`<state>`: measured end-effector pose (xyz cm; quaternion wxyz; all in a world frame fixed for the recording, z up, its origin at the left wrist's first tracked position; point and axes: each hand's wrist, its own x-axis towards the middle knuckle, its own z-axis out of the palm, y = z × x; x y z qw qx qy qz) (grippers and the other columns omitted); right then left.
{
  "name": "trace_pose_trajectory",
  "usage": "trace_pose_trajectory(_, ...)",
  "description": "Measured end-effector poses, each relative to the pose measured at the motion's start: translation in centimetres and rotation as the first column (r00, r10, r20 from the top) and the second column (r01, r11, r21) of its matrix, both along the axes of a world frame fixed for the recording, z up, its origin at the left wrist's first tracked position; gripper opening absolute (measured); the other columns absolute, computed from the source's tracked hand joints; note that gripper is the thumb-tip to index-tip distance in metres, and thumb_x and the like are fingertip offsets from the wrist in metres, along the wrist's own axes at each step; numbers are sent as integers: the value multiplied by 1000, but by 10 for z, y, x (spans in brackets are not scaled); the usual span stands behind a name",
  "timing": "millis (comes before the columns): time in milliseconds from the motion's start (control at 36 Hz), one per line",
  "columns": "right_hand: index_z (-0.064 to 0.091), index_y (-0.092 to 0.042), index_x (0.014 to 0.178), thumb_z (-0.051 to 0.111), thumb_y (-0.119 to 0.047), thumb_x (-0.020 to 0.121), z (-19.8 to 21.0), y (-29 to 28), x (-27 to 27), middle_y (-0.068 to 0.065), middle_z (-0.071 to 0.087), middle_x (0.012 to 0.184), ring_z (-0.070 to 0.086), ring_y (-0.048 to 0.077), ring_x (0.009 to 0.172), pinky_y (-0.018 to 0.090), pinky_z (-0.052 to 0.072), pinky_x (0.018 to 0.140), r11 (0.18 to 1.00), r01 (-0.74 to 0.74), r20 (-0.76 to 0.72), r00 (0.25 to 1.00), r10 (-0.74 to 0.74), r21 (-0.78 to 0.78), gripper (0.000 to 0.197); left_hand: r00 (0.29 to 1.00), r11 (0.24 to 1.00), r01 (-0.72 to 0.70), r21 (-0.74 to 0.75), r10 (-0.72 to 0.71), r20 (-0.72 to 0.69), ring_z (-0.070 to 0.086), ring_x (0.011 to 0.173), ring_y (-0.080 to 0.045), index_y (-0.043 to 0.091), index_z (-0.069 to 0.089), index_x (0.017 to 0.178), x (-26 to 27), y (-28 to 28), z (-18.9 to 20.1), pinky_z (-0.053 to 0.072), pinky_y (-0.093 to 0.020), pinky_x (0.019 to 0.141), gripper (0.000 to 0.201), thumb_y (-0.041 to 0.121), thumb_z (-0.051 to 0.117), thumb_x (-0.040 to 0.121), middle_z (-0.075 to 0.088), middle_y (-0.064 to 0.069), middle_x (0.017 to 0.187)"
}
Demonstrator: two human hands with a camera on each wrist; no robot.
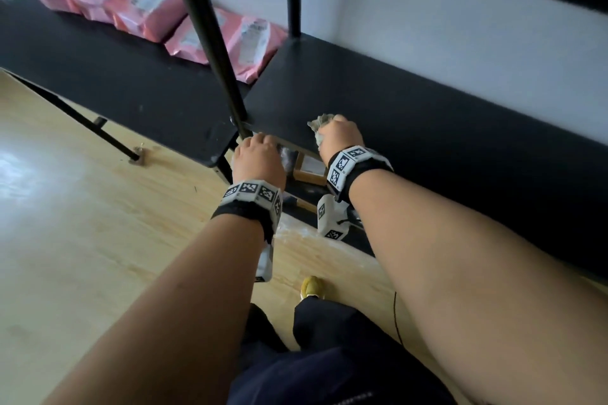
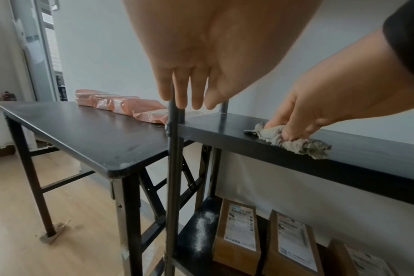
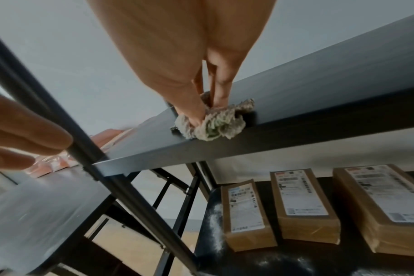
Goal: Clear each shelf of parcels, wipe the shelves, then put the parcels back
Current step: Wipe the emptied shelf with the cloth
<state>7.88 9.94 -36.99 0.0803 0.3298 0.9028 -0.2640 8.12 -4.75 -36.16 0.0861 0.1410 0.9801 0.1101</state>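
Observation:
My right hand (image 1: 339,135) grips a crumpled grey cloth (image 1: 320,120) and presses it onto the bare black shelf (image 1: 394,115) near its left front corner. The wrist views show the cloth (image 2: 300,145) (image 3: 213,125) bunched under the fingers (image 3: 196,112) at the shelf's front edge (image 3: 319,97). My left hand (image 1: 260,154) holds the shelf's front left post (image 2: 175,168), fingers (image 2: 189,93) curled against it. Several pink parcels (image 1: 148,6) lie in a row on the black table (image 1: 98,69) to the left.
Brown cardboard parcels (image 3: 246,211) with white labels lie on the lower shelf, with white dust (image 2: 203,227) beside them. The black folding table (image 2: 83,127) butts against the shelf unit's left side. A white wall stands behind, with light wooden floor (image 1: 82,207) below.

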Motion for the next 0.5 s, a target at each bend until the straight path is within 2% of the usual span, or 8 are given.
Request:
trace_pose_trajectory(111, 48, -3, 132, 50, -16, 97, -5, -22, -16, 16, 53, 130, 53, 30, 117, 32, 45, 89, 996, -94, -5, 996, 94, -5, 38, 1000, 999, -21, -32, 21, 10, 40, 128, -26, 12, 48, 130, -13, -22, -4, 32, -38, 108, 45, 7, 46, 86, 48, -5, 136)
trace_pose_trajectory(222, 48, -4, 136, 49, -12, 96, -8, -43, -30, 11, 46, 137, 46, 29, 125, 33, 43, 98, 963, -267, 47, 963, 264, 47, 40, 1000, 999, -26, -28, 26, -6, 40, 127, -26, 12, 49, 130, -28, -42, -3, 31, -36, 108, 43, 8, 50, 87, 48, -5, 135)
trace_pose_trajectory(250, 49, -5, 135, 50, -10, 95, -8, -47, -34, 10, 45, 138, 46, 30, 125, 34, 44, 98, 951, -302, 61, 952, 299, 60, 41, 1000, 999, -21, -29, 21, -13, 41, 127, -26, 13, 50, 129, -32, -46, -3, 31, -36, 107, 42, 11, 52, 87, 49, -5, 134)
trace_pose_trajectory(306, 55, -5, 129, 52, -8, 91, -6, -53, -40, 12, 52, 132, 51, 32, 119, 31, 45, 90, 951, -304, 66, 951, 301, 45, 38, 999, 999, -7, -31, 6, -32, 43, 125, -26, 13, 52, 128, -39, -55, -1, 33, -35, 105, 41, 13, 54, 87, 51, -4, 132)
trace_pose_trajectory(361, 62, -8, 120, 51, -10, 90, -6, -58, -47, 11, 59, 118, 57, 31, 111, 28, 43, 80, 963, -269, 1, 963, 269, 21, 32, 999, 1000, 6, -28, -7, -42, 44, 124, -26, 13, 52, 127, -46, -63, 3, 35, -36, 105, 41, 11, 49, 87, 52, -4, 130)
trace_pose_trajectory(417, 62, -8, 109, 48, -12, 91, -10, -65, -56, 4, 55, 101, 60, 27, 99, 27, 39, 70, 983, -183, -106, 978, 179, -26, 24, 999, 1000, 14, -15, -14, -41, 43, 124, -27, 11, 52, 127, -53, -70, 7, 35, -37, 105, 40, 9, 43, 88, 52, -6, 131)
trace_pose_trajectory(472, 54, -16, 91, 45, -18, 94, -7, -75, -66, -2, 51, 86, 58, 23, 75, 29, 38, 63, 982, -55, -214, 977, 15, -183, 9, 999, 1000, 17, -4, -17, -41, 43, 125, -27, 10, 51, 127, -59, -77, 9, 34, -37, 106, 40, 9, 41, 89, 52, -6, 131)
trace_pose_trajectory(500, 48, -21, 83, 46, -21, 93, -7, -80, -72, -1, 52, 76, 56, 23, 65, 31, 41, 58, 955, 14, -259, 961, -95, -298, 10, 999, 1000, 19, -4, -19, -40, 43, 125, -27, 11, 51, 128, -62, -81, 9, 33, -36, 106, 41, 9, 42, 88, 51, -6, 132)
